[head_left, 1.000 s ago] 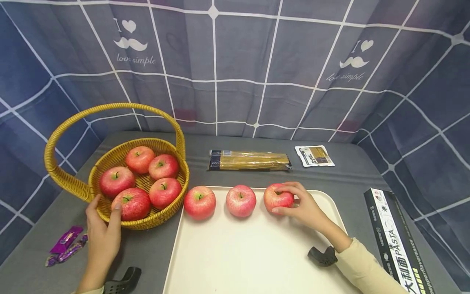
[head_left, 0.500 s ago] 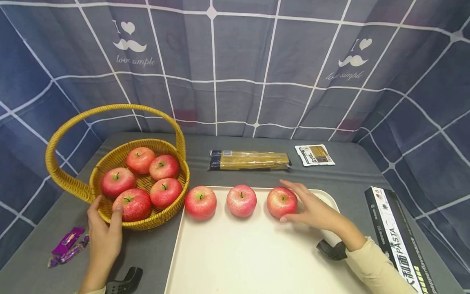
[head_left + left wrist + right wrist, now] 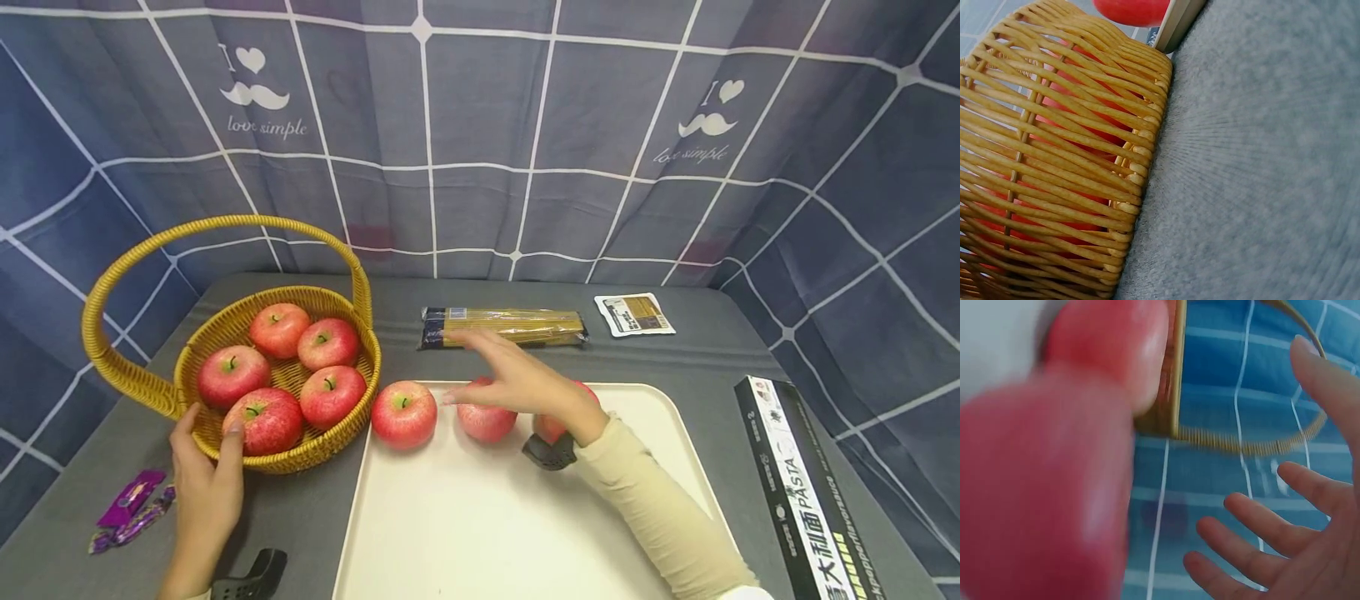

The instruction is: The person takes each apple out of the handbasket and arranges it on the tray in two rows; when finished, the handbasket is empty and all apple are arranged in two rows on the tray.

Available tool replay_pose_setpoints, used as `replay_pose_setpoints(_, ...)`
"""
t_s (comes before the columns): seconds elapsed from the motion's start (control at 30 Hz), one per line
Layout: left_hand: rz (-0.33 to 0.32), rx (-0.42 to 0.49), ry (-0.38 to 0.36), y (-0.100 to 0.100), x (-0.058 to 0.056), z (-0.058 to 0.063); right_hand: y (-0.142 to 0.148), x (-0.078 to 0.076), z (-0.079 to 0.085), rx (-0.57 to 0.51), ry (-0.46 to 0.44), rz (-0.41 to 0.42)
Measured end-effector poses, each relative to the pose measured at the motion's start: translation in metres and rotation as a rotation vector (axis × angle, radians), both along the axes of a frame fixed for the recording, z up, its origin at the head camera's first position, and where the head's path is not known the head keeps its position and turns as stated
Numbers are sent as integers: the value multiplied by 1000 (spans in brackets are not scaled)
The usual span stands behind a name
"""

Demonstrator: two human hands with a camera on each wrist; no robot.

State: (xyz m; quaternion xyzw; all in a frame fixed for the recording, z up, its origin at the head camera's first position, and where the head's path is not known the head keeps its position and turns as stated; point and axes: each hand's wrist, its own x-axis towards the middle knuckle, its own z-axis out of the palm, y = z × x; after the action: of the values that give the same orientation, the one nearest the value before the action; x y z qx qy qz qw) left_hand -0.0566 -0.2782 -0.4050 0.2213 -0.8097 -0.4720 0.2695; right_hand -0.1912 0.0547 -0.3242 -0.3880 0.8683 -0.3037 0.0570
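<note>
A yellow wicker basket (image 3: pixel 307 459) with a tall handle holds several red apples (image 3: pixel 262 421) on the left. My left hand (image 3: pixel 210 483) grips its near rim, the thumb lying over the edge. In the left wrist view the woven wall (image 3: pixel 1066 169) fills the left half. Three apples line the far edge of a cream tray (image 3: pixel 465 525): the left apple (image 3: pixel 403 415), the middle apple (image 3: pixel 487 423) and the right one, partly covered by my wrist. Above the middle apple passes my right hand (image 3: pixel 517 379), fingers spread, holding nothing; the right wrist view shows them apart from the blurred apples (image 3: pixel 1041 487).
Behind the tray lie a spaghetti packet (image 3: pixel 517 325) and a small white sachet (image 3: pixel 634 315). A long black pasta box (image 3: pixel 806 492) lies to the right. Purple-wrapped sweets (image 3: pixel 131 508) are at the lower left. A checked curtain (image 3: pixel 480 125) hangs behind and at both sides.
My right hand has let go of the rightmost apple, leaving it on the tray, and has swung left above the middle apple. My left hand stays on the basket rim.
</note>
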Motion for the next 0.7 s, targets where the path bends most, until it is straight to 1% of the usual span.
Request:
replay_pose_setpoints(0.07, 0, 2, -3, 0, 1, 0, -30, -2, 2, 25, 54, 67)
replay_pose_setpoints(0.17, -1, 3, -4, 0, 1, 0, -74, -1, 6, 105, 154, 134)
replay_pose_setpoints(0.23, -2, 5, -7, 1, 0, 0, -99, 0, 7, 173, 204, 154)
replay_pose_setpoints(0.33, -1, 7, -24, 1, -1, 1, -129, 1, 4, 261, 219, 150)
replay_pose_setpoints(0.43, 0, 3, -28, 1, -1, 1, -150, 2, -2, 293, 209, 144)
replay_pose_setpoints(0.53, 5, 1, -29, 1, -2, 1, -163, 4, -9, 315, 200, 132)
replay_pose_setpoints(0.6, 8, 2, -30, 1, -1, 1, -169, 5, -13, 340, 207, 122)
replay_pose_setpoints(0.7, 8, -3, -24, 1, -1, 1, -173, 8, -19, 385, 248, 102)
